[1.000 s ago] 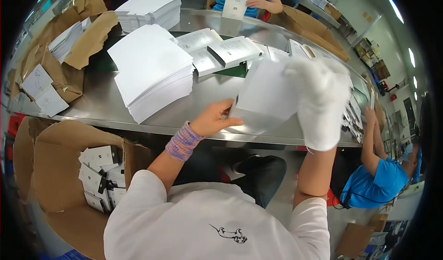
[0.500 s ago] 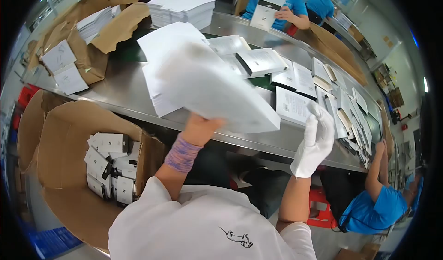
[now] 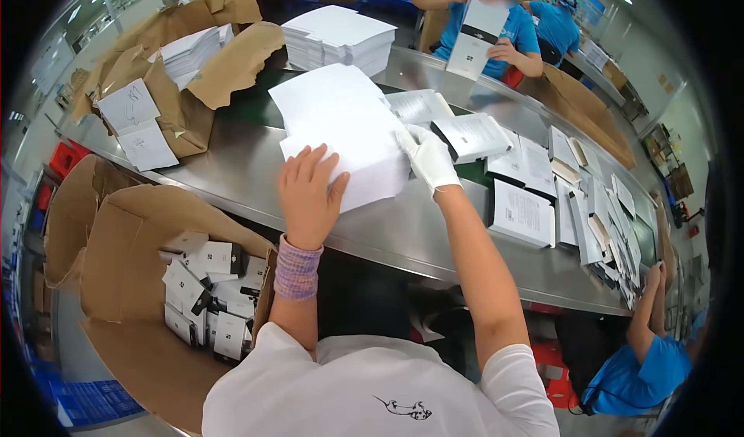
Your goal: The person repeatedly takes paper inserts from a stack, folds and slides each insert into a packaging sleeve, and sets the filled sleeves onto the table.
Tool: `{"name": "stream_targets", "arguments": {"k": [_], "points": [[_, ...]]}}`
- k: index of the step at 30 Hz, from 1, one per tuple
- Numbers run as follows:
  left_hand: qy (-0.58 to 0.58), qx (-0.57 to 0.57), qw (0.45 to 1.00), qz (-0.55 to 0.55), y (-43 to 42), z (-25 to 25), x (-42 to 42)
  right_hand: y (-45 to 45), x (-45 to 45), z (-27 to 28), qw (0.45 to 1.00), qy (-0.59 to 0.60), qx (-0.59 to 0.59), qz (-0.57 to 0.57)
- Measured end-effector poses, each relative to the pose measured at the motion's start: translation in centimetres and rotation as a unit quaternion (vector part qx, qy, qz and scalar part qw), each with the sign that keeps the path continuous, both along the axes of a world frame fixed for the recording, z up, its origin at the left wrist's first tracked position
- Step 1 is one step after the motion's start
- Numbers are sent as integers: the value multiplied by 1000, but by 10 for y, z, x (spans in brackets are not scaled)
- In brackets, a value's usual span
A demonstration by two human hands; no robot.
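In front of me on the metal table lies a stack of flat white sheets (image 3: 349,131). My left hand (image 3: 311,189), bare with a knitted band at the wrist, rests on the stack's near left part, fingers spread. My right hand (image 3: 430,160), in a white glove, touches the stack's right edge with its fingers stretched out; some fingertips are hard to make out against the white. Just right of the glove are white boxes, one with printed text and a black edge (image 3: 471,137).
A cardboard carton (image 3: 124,282) at my left holds several small white-and-black boxes (image 3: 230,332). Behind stand a taller sheet stack (image 3: 339,38) and torn brown wrapping (image 3: 182,119). Many printed boxes (image 3: 523,212) cover the table's right. A person opposite holds a white-and-black box (image 3: 473,49); another sits at right.
The large white piece my left hand held up, blurred, is down on the stack. My left hand has opened onto it. My right hand has moved left to its edge. The camera view has shifted.
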State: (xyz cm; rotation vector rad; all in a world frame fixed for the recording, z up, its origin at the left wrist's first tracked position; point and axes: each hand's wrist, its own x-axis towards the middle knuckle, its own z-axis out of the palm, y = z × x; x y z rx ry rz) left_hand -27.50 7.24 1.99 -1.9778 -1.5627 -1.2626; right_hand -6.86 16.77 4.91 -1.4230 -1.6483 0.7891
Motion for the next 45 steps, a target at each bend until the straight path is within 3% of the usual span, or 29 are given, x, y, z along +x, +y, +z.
{"name": "stream_targets", "arguments": {"k": [3,6,8,10,11,12,15,18,19,21,22,23,25,26,27,28,29,32,35,38,41,42,44,45], "points": [[-12,-8,1000,4,0,2,2,-5,-11,27,998,5,-6,-58],[-56,-9,997,-47,5,-5,-4,-8,-5,33,991,68,115,-5],[-107,-34,989,-101,8,-13,-20,-2,8,14,976,207,34,58],[-189,52,979,-59,0,-3,-24,-35,8,21,855,509,-74,72],[-354,26,923,-146,-11,14,-12,-48,16,16,845,519,-86,92],[-505,-11,834,-223,-20,26,-4,-61,26,13,835,528,-98,116],[-581,-158,726,-332,-30,21,11,-119,58,20,932,329,-57,138],[-551,-197,769,-260,-41,30,78,-155,87,1,940,330,-78,34],[-553,-182,776,-242,-36,8,93,-167,97,-7,949,309,-62,0],[-401,-206,845,-290,-38,-23,103,-184,121,-16,942,325,-60,-52],[-543,-260,670,-434,-36,-18,113,-192,134,-18,938,332,-59,-79],[-667,-309,454,-503,-34,-14,123,-199,148,-20,941,319,-74,-85],[-583,-349,494,-542,-32,0,145,-212,172,-18,946,292,-105,-94],[-540,-362,516,-558,-32,3,154,-218,176,-13,979,97,10,-179],[-551,-378,500,-550,-29,2,163,-222,174,-2,954,-104,123,-252],[-562,-394,486,-542,-25,-3,172,-227,172,8,874,-299,227,-309],[-571,-409,473,-532,-20,-8,180,-233,173,15,859,-377,259,-230],[-600,-518,332,-511,-11,-39,201,-235,152,36,839,-422,343,10],[-594,-544,282,-521,-5,-41,206,-217,149,2,832,-454,318,-36],[-584,-472,408,-519,23,-18,211,-217,146,-12,835,-441,328,15],[-543,-422,495,-531,55,-9,204,-218,141,-2,924,-343,130,111],[-488,-449,555,-502,62,-9,202,-215,142,3,946,-291,47,138],[-389,-450,649,-474,66,-13,205,-176,153,-31,947,-241,92,194],[-349,-423,688,-475,65,-16,209,-157,155,-29,936,-275,68,209]]}}
